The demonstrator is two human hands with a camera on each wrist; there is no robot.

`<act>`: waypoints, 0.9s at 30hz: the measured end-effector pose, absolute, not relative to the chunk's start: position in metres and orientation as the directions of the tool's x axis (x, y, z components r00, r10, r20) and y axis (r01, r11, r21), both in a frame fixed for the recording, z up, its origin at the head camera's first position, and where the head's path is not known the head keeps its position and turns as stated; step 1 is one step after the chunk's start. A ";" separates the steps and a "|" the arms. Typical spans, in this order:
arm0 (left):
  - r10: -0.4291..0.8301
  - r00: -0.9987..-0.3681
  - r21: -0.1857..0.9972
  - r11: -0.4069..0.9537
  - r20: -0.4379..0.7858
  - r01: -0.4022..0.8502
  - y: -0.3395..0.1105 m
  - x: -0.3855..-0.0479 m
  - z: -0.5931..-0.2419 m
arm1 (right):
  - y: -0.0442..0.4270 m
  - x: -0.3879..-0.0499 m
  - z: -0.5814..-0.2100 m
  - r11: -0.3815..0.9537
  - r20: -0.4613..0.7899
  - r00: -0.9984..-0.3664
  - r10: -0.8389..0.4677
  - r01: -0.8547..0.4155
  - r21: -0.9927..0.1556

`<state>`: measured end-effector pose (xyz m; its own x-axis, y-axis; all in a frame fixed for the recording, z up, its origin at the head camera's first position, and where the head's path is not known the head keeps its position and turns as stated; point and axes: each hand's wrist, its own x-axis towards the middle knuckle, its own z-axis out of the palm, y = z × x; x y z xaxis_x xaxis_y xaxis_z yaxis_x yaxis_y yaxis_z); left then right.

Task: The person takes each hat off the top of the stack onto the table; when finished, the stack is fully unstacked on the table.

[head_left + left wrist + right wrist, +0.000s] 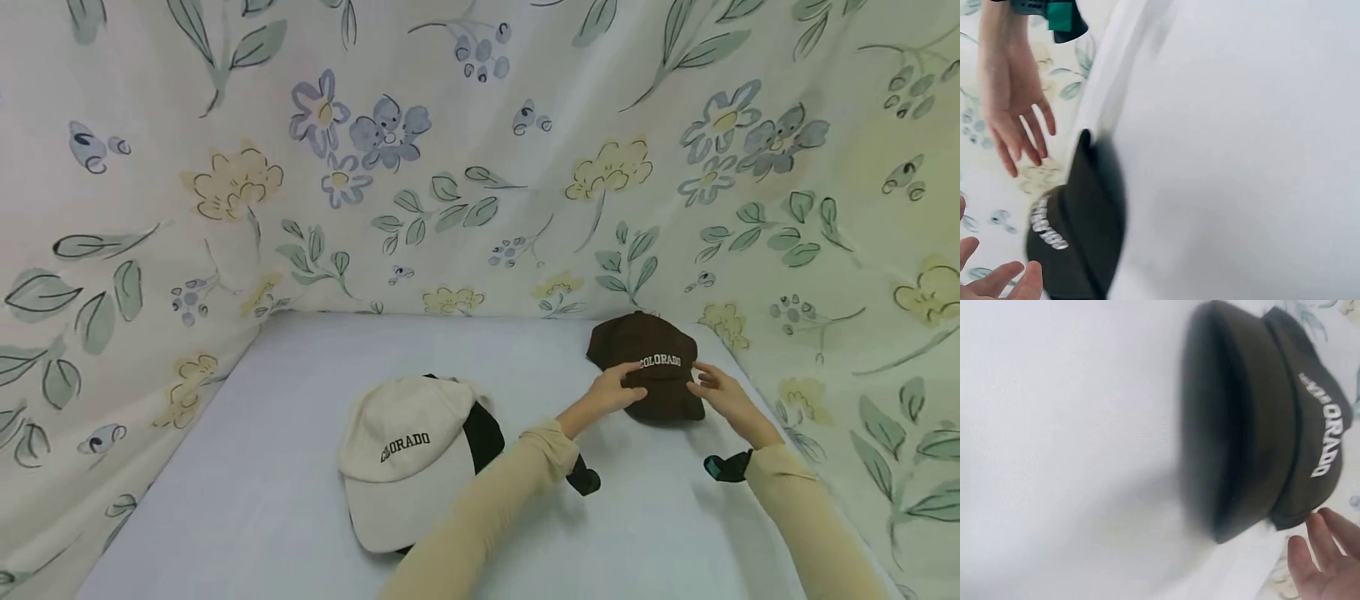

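A dark brown baseball cap (pixel 652 350) with white "COLORADO" lettering sits at the far right of the white table, brim facing me. My left hand (pixel 609 392) is at the cap's left side, fingers spread and overlapping it in the head view. In the left wrist view, the left fingertips (pixel 1032 275) are close by the crown; contact cannot be told. On the cap's other side is my right hand (pixel 723 398), loosely bent. The right wrist view has its fingertips (pixel 1313 519) at the crown's lower edge, touching or nearly so. Neither hand grips it.
A cream baseball cap (pixel 405 429) with black "COLORADO" lettering lies at the table's middle, beneath the left forearm's side. Something black (pixel 482 437) shows under it. Floral cloth (pixel 465 208) hangs behind and along both sides of the white table (pixel 285 467).
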<state>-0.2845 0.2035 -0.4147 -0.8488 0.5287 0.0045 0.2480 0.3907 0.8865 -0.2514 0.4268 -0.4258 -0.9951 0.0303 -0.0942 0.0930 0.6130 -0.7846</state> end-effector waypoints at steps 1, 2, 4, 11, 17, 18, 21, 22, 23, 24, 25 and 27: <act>0.555 -0.831 0.876 0.381 0.039 0.296 0.197 -0.287 -0.405 | 0.425 -0.253 -0.420 0.615 -0.087 -0.996 0.022 0.082 -0.784; 0.580 -0.812 0.869 0.365 0.068 0.334 0.190 -0.289 -0.395 | 0.424 -0.253 -0.414 0.617 -0.082 -0.997 0.007 0.069 -0.784; 0.618 -0.779 0.864 0.330 0.107 0.380 0.177 -0.290 -0.377 | 0.424 -0.252 -0.403 0.616 -0.067 -0.997 -0.026 0.037 -0.787; 0.697 -0.703 0.831 0.302 0.141 0.466 0.129 -0.283 -0.334 | 0.418 -0.241 -0.380 0.615 -0.028 -0.994 -0.103 -0.042 -0.788; 0.742 -0.652 0.779 0.315 0.154 0.542 0.054 -0.266 -0.319 | 0.390 -0.221 -0.376 0.613 0.002 -0.984 -0.180 -0.114 -0.782; 0.746 -0.647 0.772 0.314 0.160 0.553 0.039 -0.264 -0.319 | 0.386 -0.217 -0.377 0.612 0.013 -0.980 -0.197 -0.133 -0.780; 0.736 -0.654 0.760 0.322 0.174 0.564 -0.005 -0.256 -0.323 | 0.375 -0.205 -0.379 0.603 0.053 -0.967 -0.250 -0.198 -0.772; 0.725 -0.665 0.762 0.328 0.176 0.559 -0.019 -0.255 -0.326 | 0.373 -0.202 -0.379 0.593 0.063 -0.963 -0.261 -0.212 -0.777; 0.714 -0.676 0.765 0.329 0.182 0.553 -0.031 -0.253 -0.328 | 0.371 -0.199 -0.380 0.589 0.074 -0.960 -0.268 -0.224 -0.776; 0.700 -0.690 0.767 0.337 0.183 0.546 -0.043 -0.251 -0.331 | 0.368 -0.197 -0.380 0.577 0.078 -0.958 -0.276 -0.230 -0.783; 0.687 -0.702 0.772 0.338 0.189 0.538 -0.054 -0.249 -0.333 | 0.366 -0.195 -0.380 0.572 0.081 -0.956 -0.282 -0.235 -0.786; 0.656 -0.728 0.778 0.348 0.196 0.523 -0.075 -0.245 -0.338 | 0.360 -0.194 -0.381 0.554 0.085 -0.951 -0.299 -0.245 -0.796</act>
